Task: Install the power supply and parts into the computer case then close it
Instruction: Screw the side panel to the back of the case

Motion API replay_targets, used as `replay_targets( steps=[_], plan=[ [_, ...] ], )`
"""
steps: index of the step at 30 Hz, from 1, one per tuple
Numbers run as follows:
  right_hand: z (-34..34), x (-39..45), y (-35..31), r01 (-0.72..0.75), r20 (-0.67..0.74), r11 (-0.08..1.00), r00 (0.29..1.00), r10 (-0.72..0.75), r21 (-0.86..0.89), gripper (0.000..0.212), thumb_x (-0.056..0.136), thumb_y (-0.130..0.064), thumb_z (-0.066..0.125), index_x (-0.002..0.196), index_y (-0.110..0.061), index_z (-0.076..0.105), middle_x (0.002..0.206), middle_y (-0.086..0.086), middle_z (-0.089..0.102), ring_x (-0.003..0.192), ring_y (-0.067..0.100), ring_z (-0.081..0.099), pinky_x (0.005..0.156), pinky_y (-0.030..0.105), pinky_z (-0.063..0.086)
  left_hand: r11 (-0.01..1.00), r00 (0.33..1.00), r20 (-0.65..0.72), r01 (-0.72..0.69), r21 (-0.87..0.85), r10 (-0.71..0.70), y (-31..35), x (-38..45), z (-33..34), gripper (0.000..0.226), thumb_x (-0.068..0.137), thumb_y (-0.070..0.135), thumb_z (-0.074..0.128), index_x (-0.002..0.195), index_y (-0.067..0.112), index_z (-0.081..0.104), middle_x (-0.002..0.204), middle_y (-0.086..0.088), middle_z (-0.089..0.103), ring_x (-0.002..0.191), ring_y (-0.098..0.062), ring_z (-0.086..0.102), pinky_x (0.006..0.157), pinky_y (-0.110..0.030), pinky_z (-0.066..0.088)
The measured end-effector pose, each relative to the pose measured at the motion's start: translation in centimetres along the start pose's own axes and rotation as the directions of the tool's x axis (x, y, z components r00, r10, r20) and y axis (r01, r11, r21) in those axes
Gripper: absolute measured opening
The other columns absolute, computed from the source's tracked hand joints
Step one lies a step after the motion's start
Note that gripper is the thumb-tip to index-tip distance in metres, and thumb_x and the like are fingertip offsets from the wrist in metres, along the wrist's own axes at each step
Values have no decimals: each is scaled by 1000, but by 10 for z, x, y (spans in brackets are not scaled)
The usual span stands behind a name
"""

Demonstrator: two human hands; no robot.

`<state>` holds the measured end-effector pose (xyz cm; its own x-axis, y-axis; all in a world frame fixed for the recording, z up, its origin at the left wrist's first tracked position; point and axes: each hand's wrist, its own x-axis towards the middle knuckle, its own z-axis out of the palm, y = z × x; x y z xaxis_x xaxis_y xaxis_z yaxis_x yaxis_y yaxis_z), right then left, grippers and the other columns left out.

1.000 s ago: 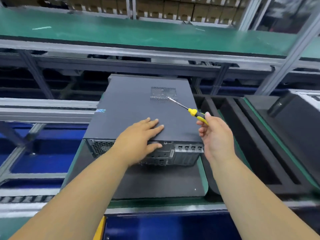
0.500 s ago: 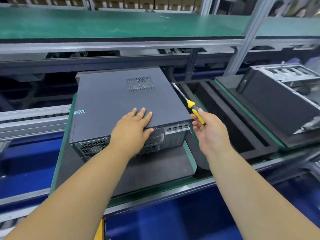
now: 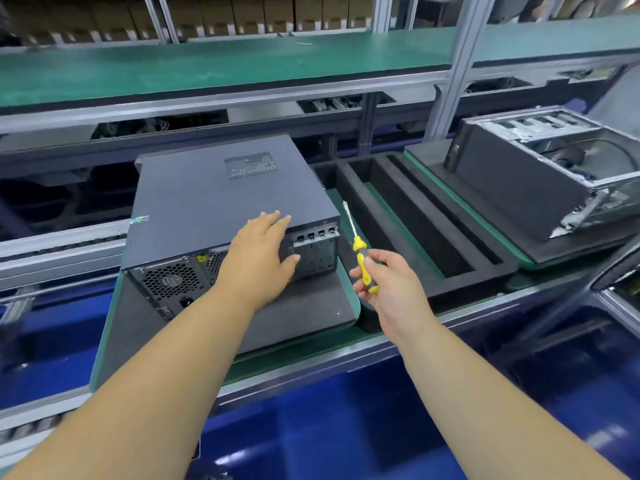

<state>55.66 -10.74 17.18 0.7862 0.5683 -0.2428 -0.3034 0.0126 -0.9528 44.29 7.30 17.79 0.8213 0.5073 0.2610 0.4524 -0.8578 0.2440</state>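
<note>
The closed computer case lies on its side on a dark foam pad, its flat panel facing up and its rear panel, with the fan grille and the expansion slots, turned toward the person; a small vent grid shows in the far part of the top panel, and a shiny sticker sits at its left edge. The left hand rests over the near edge of the case, fingers straight and laid flat on the top panel while the thumb hangs down against the rear panel; it grips nothing. The right hand hovers just right of the case, apart from it, and pinches the yellow-and-black handle of a screwdriver between thumb and curled fingers; the metal shaft points up and away, its tip free in the air beside the case's right corner. To the right lies a black foam tray with long channels; beyond it a second case sits open and tilted on its own pad, bare metal showing inside. A green shelf runs across the back above the conveyor frame.
</note>
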Motion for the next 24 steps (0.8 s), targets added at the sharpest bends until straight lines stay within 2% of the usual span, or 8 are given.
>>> replay_targets(
  steps=[4,9,16,19,24],
  plan=[
    [-8,-10,8,-43,16,997,999,44,-64,15,102,-15,51,115,-12,58,76,6,62,55,11,49,57,27,42,999,999,-37,-16,-29,15,18,-2,-1,61,91,34,61,146,17,39,151,-1,39,140,-21,31,117,-35,24],
    [-8,-9,16,-101,-23,991,995,100,-85,12,101,-15,50,110,-14,59,75,6,58,56,10,44,52,22,40,997,998,-9,-56,-46,56,24,14,6,56,92,31,60,143,17,42,147,0,43,136,-22,35,114,-35,28],
    [2,-1,23,-81,-35,990,996,77,-114,12,97,-21,56,108,-17,58,74,2,56,52,8,40,50,21,37,991,993,-1,-114,-64,114,21,53,18,48,90,22,63,136,19,50,140,3,50,129,-22,42,107,-35,36],
    [6,2,25,-64,-50,986,997,57,-157,13,97,-22,57,109,-19,58,75,0,57,53,8,41,53,23,38,989,991,12,-130,-64,131,17,62,24,41,90,26,64,130,24,56,129,7,57,121,-19,48,98,-34,43],
    [9,8,25,-50,-60,987,997,41,-151,13,97,-23,57,109,-20,59,73,-1,57,48,5,40,49,21,38,982,994,-51,-108,-153,101,11,73,31,28,85,28,71,113,26,67,108,9,64,107,-16,54,86,-27,44]
  ],
)
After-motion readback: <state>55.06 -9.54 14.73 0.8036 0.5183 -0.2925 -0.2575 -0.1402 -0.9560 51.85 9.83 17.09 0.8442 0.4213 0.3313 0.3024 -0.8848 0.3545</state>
